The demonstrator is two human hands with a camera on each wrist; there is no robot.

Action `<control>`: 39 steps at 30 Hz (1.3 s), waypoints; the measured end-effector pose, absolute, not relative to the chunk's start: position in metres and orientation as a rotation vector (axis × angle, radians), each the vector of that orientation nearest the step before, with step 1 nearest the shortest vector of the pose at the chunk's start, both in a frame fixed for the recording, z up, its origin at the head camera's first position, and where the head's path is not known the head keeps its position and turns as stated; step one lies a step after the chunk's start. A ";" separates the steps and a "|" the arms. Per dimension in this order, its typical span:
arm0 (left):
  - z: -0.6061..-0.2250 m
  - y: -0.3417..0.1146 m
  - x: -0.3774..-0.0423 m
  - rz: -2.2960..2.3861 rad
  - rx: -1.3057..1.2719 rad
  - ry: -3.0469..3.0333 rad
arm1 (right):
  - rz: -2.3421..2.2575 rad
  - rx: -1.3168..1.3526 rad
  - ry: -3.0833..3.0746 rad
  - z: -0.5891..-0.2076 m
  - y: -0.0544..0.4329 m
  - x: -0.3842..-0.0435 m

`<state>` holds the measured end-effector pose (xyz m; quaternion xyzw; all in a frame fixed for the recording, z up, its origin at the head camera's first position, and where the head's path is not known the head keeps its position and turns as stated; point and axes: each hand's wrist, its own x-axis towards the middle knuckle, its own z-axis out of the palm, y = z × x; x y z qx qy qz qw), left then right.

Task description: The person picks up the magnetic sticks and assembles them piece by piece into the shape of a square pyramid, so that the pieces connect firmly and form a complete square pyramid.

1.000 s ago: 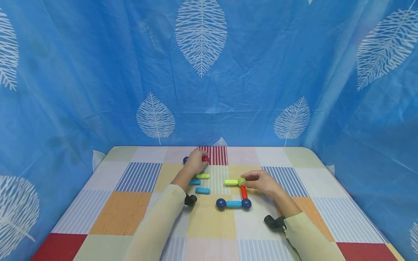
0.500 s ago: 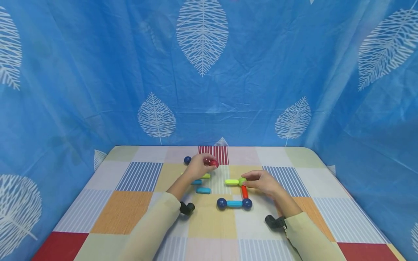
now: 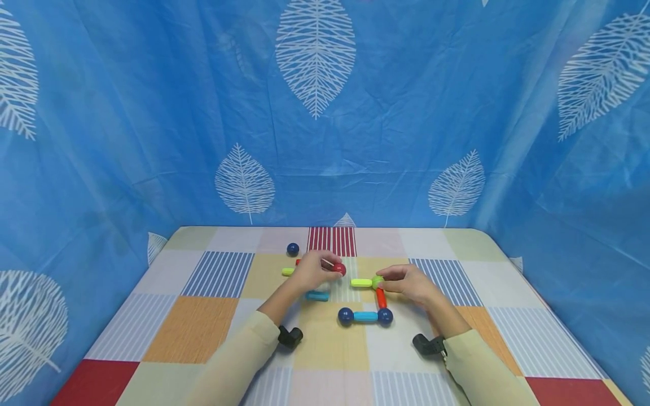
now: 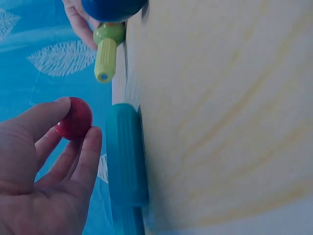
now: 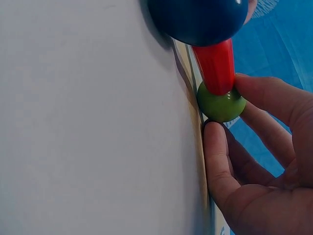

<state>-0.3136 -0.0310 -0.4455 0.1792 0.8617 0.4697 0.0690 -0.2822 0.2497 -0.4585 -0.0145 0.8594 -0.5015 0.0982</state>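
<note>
My left hand (image 3: 313,272) pinches a red ball (image 4: 77,119) between thumb and fingertips, left of the joined pieces. The right hand (image 3: 410,283) holds a green ball (image 5: 222,104) by thumb and fingers. From that ball a yellow-green rod (image 3: 361,283) points left and a red rod (image 5: 215,66) runs toward the near side. The red rod meets a dark blue ball (image 3: 385,317). A light blue rod (image 3: 365,316) joins this one to another dark blue ball (image 3: 346,316) on its left, so the pieces form an open-sided frame on the cloth.
Loose by the left hand lie a light blue rod (image 3: 317,296), a yellow-green rod (image 3: 288,272) and a bit of red (image 3: 298,261), partly hidden. A dark blue ball (image 3: 293,249) sits farther back. Blue leaf-print curtain (image 3: 325,169) surrounds the checked tablecloth (image 3: 330,344).
The left hand has carried the red ball from the back of the table toward me and to the right, nearer the joined pieces. The right hand keeps its hold on the green ball.
</note>
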 end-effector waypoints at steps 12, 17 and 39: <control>-0.449 -0.023 -0.306 1.207 0.629 2.646 | -1.472 -0.038 2.555 -0.456 0.249 -0.280; -0.451 -0.020 -0.305 1.177 0.654 2.618 | -1.480 -0.033 2.549 -0.456 0.249 -0.280; -0.433 -0.045 -0.283 0.632 0.744 2.766 | -1.376 -0.090 2.625 -0.452 0.248 -0.277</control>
